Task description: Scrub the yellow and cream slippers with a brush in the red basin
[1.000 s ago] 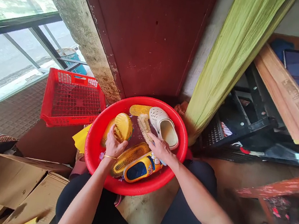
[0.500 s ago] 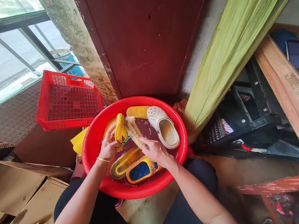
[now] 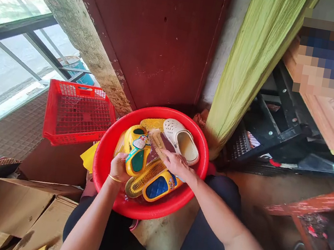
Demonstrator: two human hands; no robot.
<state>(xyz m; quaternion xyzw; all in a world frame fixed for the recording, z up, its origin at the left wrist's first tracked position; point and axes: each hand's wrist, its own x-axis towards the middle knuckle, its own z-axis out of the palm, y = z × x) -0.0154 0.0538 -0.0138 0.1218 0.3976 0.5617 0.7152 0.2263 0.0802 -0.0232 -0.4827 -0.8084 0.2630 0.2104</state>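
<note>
A round red plastic basin (image 3: 103, 170) sits on the floor between my knees, with wet footwear inside. My left hand (image 3: 119, 167) grips a yellow slipper (image 3: 135, 149) with a green insole and a cartoon print, holding it up at the basin's left side. My right hand (image 3: 176, 165) is shut on a wooden-backed scrubbing brush (image 3: 157, 142), whose bristles are close to that slipper. Below it lie a yellow slipper with a blue insole (image 3: 159, 186) and a ridged yellow sole (image 3: 144, 176). A white clog (image 3: 181, 141) and another yellow sole (image 3: 152, 123) rest at the far side.
A red plastic crate (image 3: 77, 116) stands left of the basin, with a yellow cloth (image 3: 88, 156) between them. Open cardboard boxes (image 3: 5, 209) lie at lower left. A green-wrapped post (image 3: 253, 67) and dark red panel (image 3: 138, 30) rise behind. A black rack (image 3: 268, 133) stands right.
My left hand has turned the yellow slipper so its insole and print now face up. The brush has shifted slightly up and left against the basin's far contents.
</note>
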